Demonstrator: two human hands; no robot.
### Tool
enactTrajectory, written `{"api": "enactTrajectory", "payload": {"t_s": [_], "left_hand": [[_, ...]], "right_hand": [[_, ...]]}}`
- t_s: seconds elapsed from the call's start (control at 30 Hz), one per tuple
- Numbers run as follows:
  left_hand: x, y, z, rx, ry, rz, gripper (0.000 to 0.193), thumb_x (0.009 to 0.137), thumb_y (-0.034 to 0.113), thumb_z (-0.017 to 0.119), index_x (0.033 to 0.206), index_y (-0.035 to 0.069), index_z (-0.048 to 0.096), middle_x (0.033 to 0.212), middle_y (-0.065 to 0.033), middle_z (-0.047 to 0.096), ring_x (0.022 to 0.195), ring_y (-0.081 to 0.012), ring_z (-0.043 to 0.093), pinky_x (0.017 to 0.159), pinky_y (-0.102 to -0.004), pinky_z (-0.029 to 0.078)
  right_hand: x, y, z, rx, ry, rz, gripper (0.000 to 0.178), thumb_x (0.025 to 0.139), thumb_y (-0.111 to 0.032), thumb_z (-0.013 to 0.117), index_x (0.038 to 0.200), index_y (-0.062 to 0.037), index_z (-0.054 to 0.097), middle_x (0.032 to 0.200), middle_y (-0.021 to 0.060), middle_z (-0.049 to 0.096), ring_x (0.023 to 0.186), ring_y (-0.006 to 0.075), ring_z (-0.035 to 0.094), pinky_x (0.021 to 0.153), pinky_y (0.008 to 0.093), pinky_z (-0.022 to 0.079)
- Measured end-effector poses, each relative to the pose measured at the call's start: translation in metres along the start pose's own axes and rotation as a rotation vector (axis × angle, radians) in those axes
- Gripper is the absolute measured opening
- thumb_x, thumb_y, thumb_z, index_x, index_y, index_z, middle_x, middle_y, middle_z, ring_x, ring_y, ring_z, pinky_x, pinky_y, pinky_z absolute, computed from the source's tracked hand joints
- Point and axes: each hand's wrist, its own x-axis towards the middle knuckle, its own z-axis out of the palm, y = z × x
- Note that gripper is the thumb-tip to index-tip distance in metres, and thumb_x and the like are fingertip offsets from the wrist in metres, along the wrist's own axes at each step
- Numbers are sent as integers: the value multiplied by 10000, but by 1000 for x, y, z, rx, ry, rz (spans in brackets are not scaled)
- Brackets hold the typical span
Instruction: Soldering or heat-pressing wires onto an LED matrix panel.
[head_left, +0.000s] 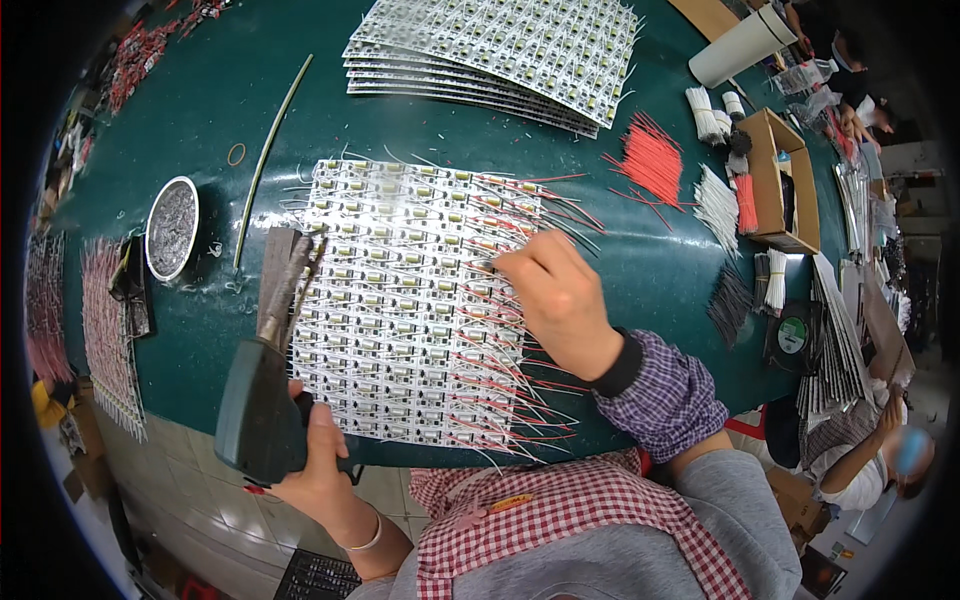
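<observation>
A large white circuit board panel (390,300) lies on the green table in front of me. Rows of small components cover it, and red, white and dark wires stick out along its right side. My left hand (318,470) is wrapped round the grip of a dark green soldering gun (255,410). The gun's metal nozzle points away from me along the panel's left edge, over a flat grey strip (278,265). My right hand (560,300) bends over the panel's upper right part, its fingertips pinched together among the wires. What they hold is too small to make out.
More panels (500,60) are stacked at the far side. To the right lie red wires (652,160), white wires (716,205), black wires (730,300) and a cardboard box (775,180). A white-rimmed bowl (172,230) and a thin stick (272,150) are on the left. Another person (870,450) sits at right.
</observation>
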Motion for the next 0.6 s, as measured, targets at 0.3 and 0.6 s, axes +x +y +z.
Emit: {"api": "enactTrajectory", "payload": {"t_s": [0.3,0.6], "left_hand": [[-21,3,-1,-71,-146,-156,494,834,-108,713,1307,-84,574,1120,-180,690,591,-110,577,458,-236,414],[-40,11,0,-12,-257,-201,455,838,-85,751,1272,-73,615,1064,-147,710,636,-108,594,528,-237,455]], "right_hand": [[-1,-27,-32,25,90,10,248,756,78,649,986,-15,661,843,103,561,780,292,590,664,390,503],[-7,-12,16,29,-44,-59,246,781,22,629,1025,-8,630,922,102,563,883,272,574,737,364,516]]}}
